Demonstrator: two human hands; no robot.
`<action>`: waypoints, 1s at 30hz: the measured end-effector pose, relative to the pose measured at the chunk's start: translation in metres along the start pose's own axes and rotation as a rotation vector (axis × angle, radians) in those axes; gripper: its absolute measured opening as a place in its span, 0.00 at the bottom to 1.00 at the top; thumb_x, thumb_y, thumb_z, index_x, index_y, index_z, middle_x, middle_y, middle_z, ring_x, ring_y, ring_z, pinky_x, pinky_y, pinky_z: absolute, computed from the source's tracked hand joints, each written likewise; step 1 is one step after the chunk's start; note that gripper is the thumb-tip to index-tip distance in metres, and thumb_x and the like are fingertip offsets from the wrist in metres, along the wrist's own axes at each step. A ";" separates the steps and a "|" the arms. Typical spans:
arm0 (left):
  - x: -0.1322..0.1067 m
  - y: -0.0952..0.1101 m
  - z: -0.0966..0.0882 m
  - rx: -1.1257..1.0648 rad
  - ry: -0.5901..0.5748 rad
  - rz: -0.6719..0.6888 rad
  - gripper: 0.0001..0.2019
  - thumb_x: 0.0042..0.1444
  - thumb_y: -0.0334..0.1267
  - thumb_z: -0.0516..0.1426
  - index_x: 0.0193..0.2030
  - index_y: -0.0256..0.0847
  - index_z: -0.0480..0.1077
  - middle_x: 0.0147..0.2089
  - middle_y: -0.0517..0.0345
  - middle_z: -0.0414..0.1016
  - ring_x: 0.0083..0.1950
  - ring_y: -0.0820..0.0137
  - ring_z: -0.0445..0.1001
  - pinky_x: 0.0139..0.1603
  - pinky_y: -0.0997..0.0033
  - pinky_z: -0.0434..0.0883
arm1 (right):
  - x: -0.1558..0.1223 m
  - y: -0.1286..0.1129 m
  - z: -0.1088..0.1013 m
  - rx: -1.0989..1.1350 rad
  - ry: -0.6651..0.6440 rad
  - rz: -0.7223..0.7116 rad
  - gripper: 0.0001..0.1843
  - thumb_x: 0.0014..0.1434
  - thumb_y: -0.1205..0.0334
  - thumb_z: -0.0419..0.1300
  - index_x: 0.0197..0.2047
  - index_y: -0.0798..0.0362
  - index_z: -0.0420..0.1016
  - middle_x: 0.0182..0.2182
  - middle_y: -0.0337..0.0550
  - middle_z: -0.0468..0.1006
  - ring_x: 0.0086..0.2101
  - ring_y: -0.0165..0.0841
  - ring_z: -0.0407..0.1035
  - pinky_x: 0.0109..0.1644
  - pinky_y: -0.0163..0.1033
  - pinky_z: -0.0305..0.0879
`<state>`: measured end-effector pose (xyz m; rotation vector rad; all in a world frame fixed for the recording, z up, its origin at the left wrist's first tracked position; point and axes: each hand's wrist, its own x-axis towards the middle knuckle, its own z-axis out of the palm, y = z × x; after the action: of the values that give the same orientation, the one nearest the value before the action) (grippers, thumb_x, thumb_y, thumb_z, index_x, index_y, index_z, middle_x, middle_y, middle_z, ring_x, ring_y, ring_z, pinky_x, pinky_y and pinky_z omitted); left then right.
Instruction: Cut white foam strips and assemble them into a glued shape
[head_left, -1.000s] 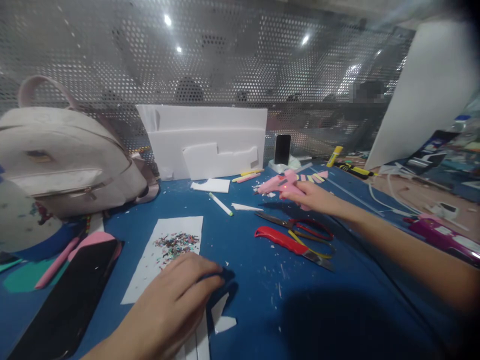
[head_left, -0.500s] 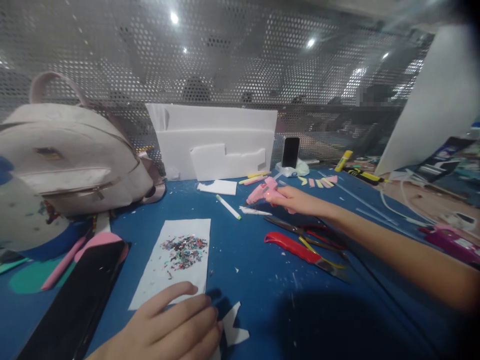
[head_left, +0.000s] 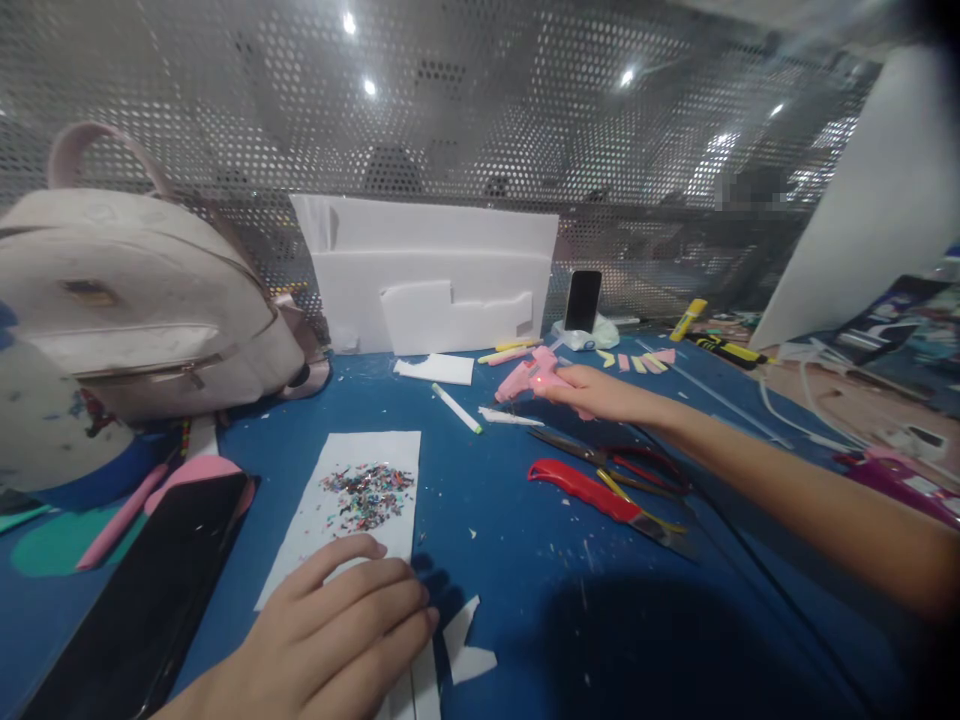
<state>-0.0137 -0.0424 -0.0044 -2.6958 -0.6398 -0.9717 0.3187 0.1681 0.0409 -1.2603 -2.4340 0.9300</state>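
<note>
My right hand [head_left: 592,392] reaches across the blue table and is closed around a pink glue gun [head_left: 529,377], whose nozzle points left. My left hand [head_left: 341,625] lies near the front edge with fingers stretched flat, pressing on white paper pieces [head_left: 463,650]. Just beyond its fingertips is a white sheet [head_left: 341,510] carrying a small heap of coloured glitter [head_left: 367,492].
Red-handled scissors [head_left: 622,462] and a red utility knife [head_left: 592,492] lie right of centre. A white marker [head_left: 459,408] and white foam boards [head_left: 431,285] stand behind. A pale backpack [head_left: 142,290] is at left, a black phone [head_left: 142,600] at front left, another phone [head_left: 583,300] upright at the back.
My right hand brought the glue gun leftward and nearer from the back of the table. My left hand slid toward me, uncovering the notched white paper piece.
</note>
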 end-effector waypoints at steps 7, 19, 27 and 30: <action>-0.002 -0.001 0.001 0.012 0.007 -0.012 0.19 0.68 0.24 0.42 0.48 0.34 0.74 0.46 0.54 0.79 0.52 0.68 0.74 0.64 0.60 0.62 | 0.003 -0.002 -0.001 -0.002 -0.005 0.009 0.20 0.65 0.46 0.52 0.41 0.53 0.77 0.26 0.41 0.65 0.25 0.29 0.60 0.21 0.31 0.58; -0.002 -0.001 0.001 -0.026 0.004 0.001 0.19 0.68 0.23 0.42 0.49 0.32 0.74 0.47 0.53 0.79 0.54 0.67 0.72 0.64 0.59 0.60 | 0.004 -0.011 0.000 0.003 -0.013 0.020 0.20 0.65 0.46 0.53 0.45 0.52 0.78 0.28 0.42 0.67 0.25 0.29 0.60 0.21 0.31 0.60; -0.002 0.000 0.001 0.012 -0.022 -0.036 0.19 0.70 0.26 0.41 0.50 0.36 0.73 0.47 0.55 0.80 0.54 0.69 0.73 0.64 0.58 0.62 | -0.008 -0.003 -0.009 -0.018 -0.010 0.013 0.23 0.65 0.42 0.51 0.42 0.52 0.77 0.28 0.42 0.68 0.24 0.28 0.59 0.21 0.33 0.58; -0.002 0.000 0.001 0.007 -0.020 -0.028 0.19 0.70 0.26 0.41 0.49 0.35 0.73 0.47 0.54 0.79 0.53 0.68 0.74 0.63 0.59 0.63 | -0.010 0.005 -0.009 -0.035 0.022 0.042 0.25 0.64 0.40 0.52 0.34 0.53 0.74 0.25 0.40 0.64 0.23 0.29 0.58 0.22 0.34 0.58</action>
<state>-0.0144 -0.0424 -0.0062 -2.7006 -0.6853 -0.9489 0.3328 0.1663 0.0455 -1.3317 -2.4255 0.8831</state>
